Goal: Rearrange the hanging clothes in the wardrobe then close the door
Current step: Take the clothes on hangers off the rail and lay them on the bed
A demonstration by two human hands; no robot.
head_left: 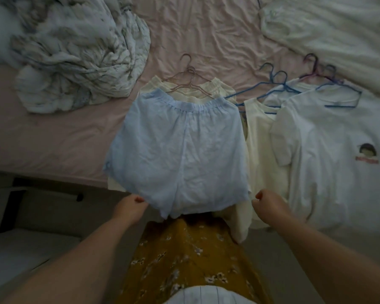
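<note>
A pair of light blue shorts lies flat at the centre of the view on a bed covered by a pink sheet, its elastic waistband toward 12 o'clock and its legs hanging over the bed's edge toward 6 o'clock. Under it lie cream shorts on thin pinkish wire hangers, whose hooks point to 12 o'clock.

At 3 o'clock of the blue shorts lies a cream sleeveless top on a blue hanger; partly over it, further toward 3 o'clock, lies a white T-shirt on another blue hanger. The shirt bears a small round picture with a red line of lettering beneath it, too blurred to read. A purple hanger shows just past it at 1 o'clock.

The left hand, fingers curled, pinches the hem of the blue shorts at 7 o'clock. The right hand, fingers also curled, sits at 5 o'clock by the hem; whether it grips cloth I cannot tell.

A crumpled white patterned blanket lies at 10 o'clock, a white cover at 1 o'clock. A mustard flowered skirt fills 6 o'clock.
</note>
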